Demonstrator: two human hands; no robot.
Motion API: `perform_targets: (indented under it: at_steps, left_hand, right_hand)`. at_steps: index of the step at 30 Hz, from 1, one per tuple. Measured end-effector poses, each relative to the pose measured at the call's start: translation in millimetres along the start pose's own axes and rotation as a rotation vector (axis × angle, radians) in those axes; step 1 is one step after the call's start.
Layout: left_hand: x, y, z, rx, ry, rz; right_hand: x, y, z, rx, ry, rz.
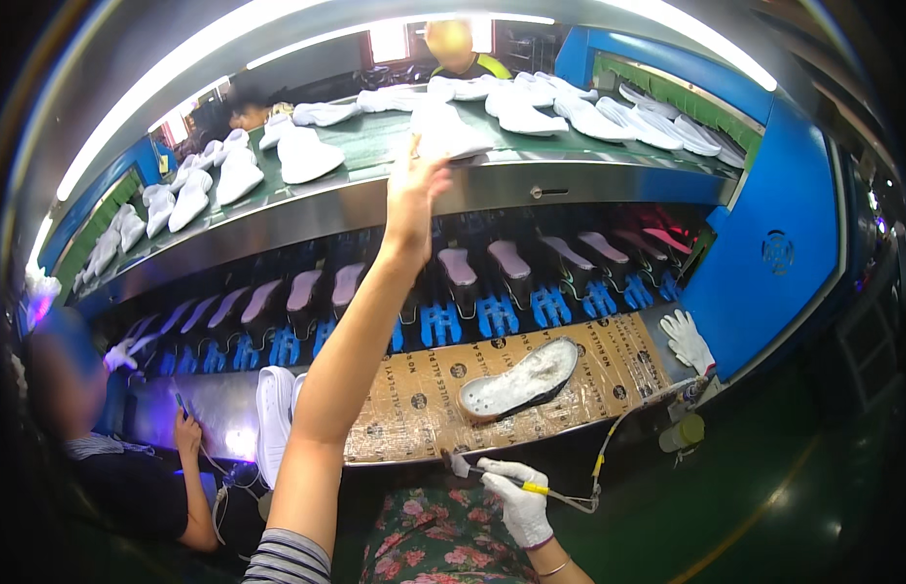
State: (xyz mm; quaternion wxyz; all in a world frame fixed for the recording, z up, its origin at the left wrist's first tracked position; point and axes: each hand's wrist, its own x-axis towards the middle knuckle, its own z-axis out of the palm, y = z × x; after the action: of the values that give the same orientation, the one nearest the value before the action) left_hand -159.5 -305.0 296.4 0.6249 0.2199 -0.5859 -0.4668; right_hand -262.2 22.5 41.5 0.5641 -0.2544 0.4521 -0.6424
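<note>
My bare left hand (414, 190) is raised to the edge of the upper belt, its fingers apart beside a white shoe sole (448, 134); I see nothing in its grip. In my gloved right hand (521, 504) is a glue brush (457, 463) with a hose on its handle, held low in front of the bench edge. A shoe upper (521, 380), white and mottled on its upturned bottom and dark along its near side, lies on brown printed paper (404, 414). White soles (274, 419) stand at the paper's left end, partly behind my left forearm.
Several white soles (307, 154) line the green belt (370, 161). Beneath it runs a row of pinkish soles (304, 290) above blue clamps (497, 316). A white glove (687, 341) lies by the blue machine side (784, 263). A co-worker (112, 487) is at left; another person stands behind the belt.
</note>
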Motion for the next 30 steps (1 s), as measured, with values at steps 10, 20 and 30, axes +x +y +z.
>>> perform_targets:
  at_steps: [10, 20, 30]
  left_hand:
    - [160, -82, -10, 1.186, 0.097, 0.376]
    - [144, -54, -11, 1.150, 0.079, 0.097]
    - [142, -55, 44, 1.066, 0.137, -0.005]
  right_hand:
    - [5, 11, 8, -0.051, -0.048, 0.021]
    - [12, 8, 0, -0.124, -0.002, 0.019]
    - [17, 16, 14, -0.109, -0.047, 0.008]
